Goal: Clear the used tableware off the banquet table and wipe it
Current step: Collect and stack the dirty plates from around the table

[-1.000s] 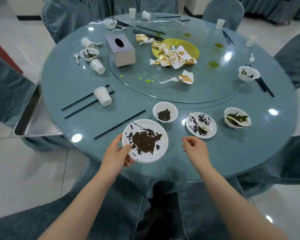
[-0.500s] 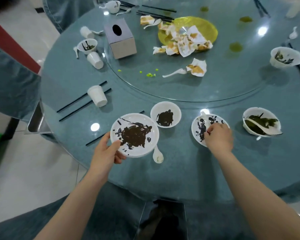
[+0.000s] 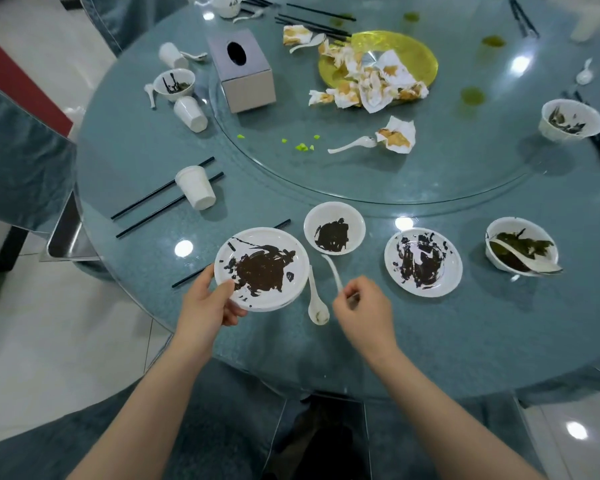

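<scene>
My left hand grips the near rim of a white plate smeared with dark sauce, at the front edge of the round blue-green table. My right hand is closed on a white spoon, whose thin end points up and left toward a small sauce-stained bowl. A second white spoon lies on the table between my hands. To the right sit a second dirty plate and a bowl with greens and a spoon.
The glass turntable carries a tissue box, a yellow plate with soiled napkins and a spoon. Tipped paper cups, black chopsticks and more bowls lie around. A metal tray sits at the left edge.
My right hand went from the table edge to the right plate, then came back toward the middle holding a spoon. The left hand kept its grip on the plate.
</scene>
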`<state>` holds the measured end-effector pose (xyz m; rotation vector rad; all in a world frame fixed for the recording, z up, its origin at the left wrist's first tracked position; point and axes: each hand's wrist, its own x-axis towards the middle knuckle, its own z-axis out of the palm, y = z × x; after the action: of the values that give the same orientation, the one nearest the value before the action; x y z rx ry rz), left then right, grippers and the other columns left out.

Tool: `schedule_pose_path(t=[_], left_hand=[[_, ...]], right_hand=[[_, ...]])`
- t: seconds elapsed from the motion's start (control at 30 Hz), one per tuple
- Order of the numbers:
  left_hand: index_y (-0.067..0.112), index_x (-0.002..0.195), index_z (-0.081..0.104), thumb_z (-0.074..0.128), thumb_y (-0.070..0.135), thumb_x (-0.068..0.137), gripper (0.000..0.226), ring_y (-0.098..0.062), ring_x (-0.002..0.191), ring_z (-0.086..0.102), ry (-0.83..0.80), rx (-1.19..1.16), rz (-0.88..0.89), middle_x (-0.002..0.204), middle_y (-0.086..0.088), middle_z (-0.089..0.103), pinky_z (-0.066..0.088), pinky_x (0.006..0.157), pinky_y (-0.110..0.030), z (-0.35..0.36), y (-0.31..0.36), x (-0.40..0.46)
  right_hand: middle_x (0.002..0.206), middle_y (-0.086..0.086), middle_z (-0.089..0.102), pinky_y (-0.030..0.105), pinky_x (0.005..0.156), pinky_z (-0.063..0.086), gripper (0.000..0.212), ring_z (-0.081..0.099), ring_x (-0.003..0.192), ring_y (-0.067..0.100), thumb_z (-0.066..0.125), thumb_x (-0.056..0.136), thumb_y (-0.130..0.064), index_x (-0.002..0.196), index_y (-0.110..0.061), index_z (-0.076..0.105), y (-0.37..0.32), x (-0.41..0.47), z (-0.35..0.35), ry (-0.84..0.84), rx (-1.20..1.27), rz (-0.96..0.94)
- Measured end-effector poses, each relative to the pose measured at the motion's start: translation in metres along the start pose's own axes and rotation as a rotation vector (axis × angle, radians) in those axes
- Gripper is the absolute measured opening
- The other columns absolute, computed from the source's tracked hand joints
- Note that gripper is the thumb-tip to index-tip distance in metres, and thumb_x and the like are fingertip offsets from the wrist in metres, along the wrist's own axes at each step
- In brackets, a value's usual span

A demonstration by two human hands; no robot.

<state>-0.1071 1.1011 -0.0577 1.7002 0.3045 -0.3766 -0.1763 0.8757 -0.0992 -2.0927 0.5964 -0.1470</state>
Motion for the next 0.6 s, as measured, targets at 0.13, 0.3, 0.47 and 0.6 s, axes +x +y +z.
schedule_pose_path(t=[0.13, 0.3, 0.47, 0.6], left_hand=[[0.033, 0.124, 0.054, 0.046, 0.009, 0.095, 0.039, -0.013, 0.048, 0.056, -0.009, 0.008, -0.002, 0.062, -0.006, 0.066, 0.043, 0.043, -0.022, -0.004, -0.001, -0.002], [0.032, 0.128, 0.053, 0.046, 0.010, 0.095, 0.040, -0.013, 0.049, 0.056, -0.014, 0.028, -0.011, 0.063, -0.008, 0.067, 0.045, 0.044, -0.022, -0.012, -0.003, -0.005], [0.026, 0.130, 0.053, 0.046, 0.011, 0.095, 0.038, -0.012, 0.048, 0.056, -0.031, 0.029, -0.012, 0.060, -0.007, 0.065, 0.045, 0.043, -0.021, -0.011, -0.001, -0.006], [0.025, 0.128, 0.054, 0.046, 0.008, 0.095, 0.038, -0.011, 0.046, 0.055, -0.075, 0.015, 0.004, 0.058, -0.005, 0.065, 0.043, 0.042, -0.020, 0.003, 0.005, -0.005]], right_hand=[[0.081, -0.006, 0.046, 0.025, 0.063, 0.034, 0.021, 0.049, 0.068, 0.015, 0.060, 0.086, -0.027, 0.073, -0.016, 0.048, -0.004, 0.008, 0.026, -0.111, -0.143, 0.038], [0.086, -0.009, 0.047, 0.030, 0.067, 0.041, 0.032, 0.049, 0.082, 0.015, 0.066, 0.080, -0.051, 0.074, -0.025, 0.048, -0.003, 0.010, 0.038, -0.212, -0.315, -0.031], [0.079, -0.011, 0.055, 0.028, 0.065, 0.040, 0.032, 0.053, 0.077, 0.012, 0.064, 0.080, -0.052, 0.072, -0.023, 0.054, 0.010, 0.006, 0.018, -0.054, -0.096, 0.100], [0.081, -0.001, 0.067, 0.037, 0.071, 0.052, 0.028, 0.064, 0.073, 0.018, 0.064, 0.085, -0.044, 0.093, -0.018, 0.057, 0.036, 0.006, -0.017, 0.136, 0.160, 0.400]])
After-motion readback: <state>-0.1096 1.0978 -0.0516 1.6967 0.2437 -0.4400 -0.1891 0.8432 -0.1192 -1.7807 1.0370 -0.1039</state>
